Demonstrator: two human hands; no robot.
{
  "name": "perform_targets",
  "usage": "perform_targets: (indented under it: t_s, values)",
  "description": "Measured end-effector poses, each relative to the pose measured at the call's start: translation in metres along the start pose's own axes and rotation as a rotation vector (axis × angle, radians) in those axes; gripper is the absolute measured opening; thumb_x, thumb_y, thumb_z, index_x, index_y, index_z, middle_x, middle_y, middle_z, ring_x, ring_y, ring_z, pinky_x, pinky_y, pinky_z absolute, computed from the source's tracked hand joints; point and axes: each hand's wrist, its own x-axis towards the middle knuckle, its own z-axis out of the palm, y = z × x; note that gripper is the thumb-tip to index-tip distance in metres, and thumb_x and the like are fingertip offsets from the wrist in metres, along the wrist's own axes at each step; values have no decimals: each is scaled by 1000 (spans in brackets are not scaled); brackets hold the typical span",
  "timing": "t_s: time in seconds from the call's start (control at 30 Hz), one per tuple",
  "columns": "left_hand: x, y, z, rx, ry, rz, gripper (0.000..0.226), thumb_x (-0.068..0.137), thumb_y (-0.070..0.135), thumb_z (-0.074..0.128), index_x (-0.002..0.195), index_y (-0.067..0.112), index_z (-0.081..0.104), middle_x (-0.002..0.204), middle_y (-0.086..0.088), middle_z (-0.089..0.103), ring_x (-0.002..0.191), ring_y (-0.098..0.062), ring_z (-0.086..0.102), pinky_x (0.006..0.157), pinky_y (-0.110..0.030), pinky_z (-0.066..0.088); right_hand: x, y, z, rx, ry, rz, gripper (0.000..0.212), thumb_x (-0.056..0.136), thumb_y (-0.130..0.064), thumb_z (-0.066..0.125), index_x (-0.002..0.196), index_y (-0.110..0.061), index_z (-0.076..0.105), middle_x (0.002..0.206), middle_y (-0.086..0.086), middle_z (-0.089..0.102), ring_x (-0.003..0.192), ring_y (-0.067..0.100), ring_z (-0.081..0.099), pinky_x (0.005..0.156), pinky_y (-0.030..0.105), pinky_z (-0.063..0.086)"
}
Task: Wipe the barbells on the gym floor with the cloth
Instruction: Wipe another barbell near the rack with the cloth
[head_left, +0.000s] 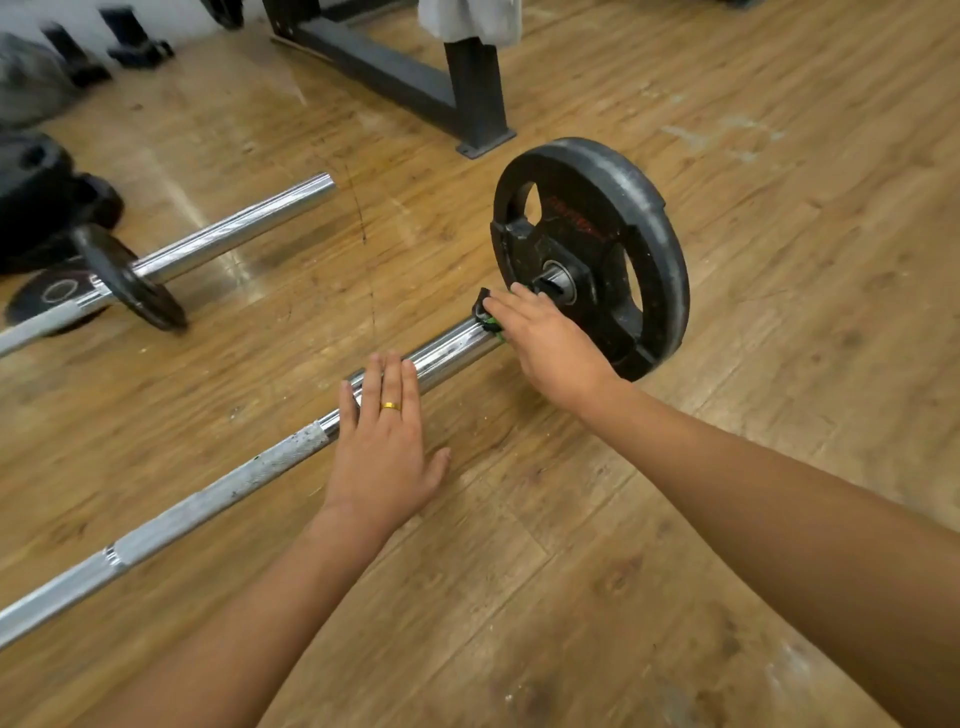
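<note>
Diagonally, barbell (218, 491) lower-left to plate (649, 218) upper-right; left hand (382, 457) flat on it, right hand (550, 338) over cloth (483, 312), grip hidden.

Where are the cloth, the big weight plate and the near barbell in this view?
cloth (484, 310): head view, on the dark fold showing at the bar's sleeve.
weight plate (597, 228): head view, on its black face above the hub.
near barbell (249, 473): head view, on the knurled shaft.
</note>
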Motion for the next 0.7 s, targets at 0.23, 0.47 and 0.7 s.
perform_targets:
  t_s: [0.23,0.47,0.7]
  values:
    - [-13,-19,-27,-7,-19,70,87,100,53,35,158,-1,-1,166,-20,-9,155,-33,-12,124,-56,8,-16,-32,-39,-79,-26,-69,82,84,18,56,156,-13,32,157,9,39,151,30,24,123,40,7]
    - [-63,-55,-75,-91,-27,-39,76,99,48,29,158,2,20,168,-14,8,156,-29,5,120,-61,20,-18,-93,-85,-10,-140,-78,82,79,18,59,151,-14,40,147,9,47,142,29,37,119,44,32]
    - [-115,-101,-137,-75,-113,-184,78,97,48,33,158,1,19,168,-14,7,156,-28,3,121,-59,14,-10,-161,-128,2,-194,-152,86,71,24,60,148,-11,42,145,9,49,140,30,38,115,46,36]
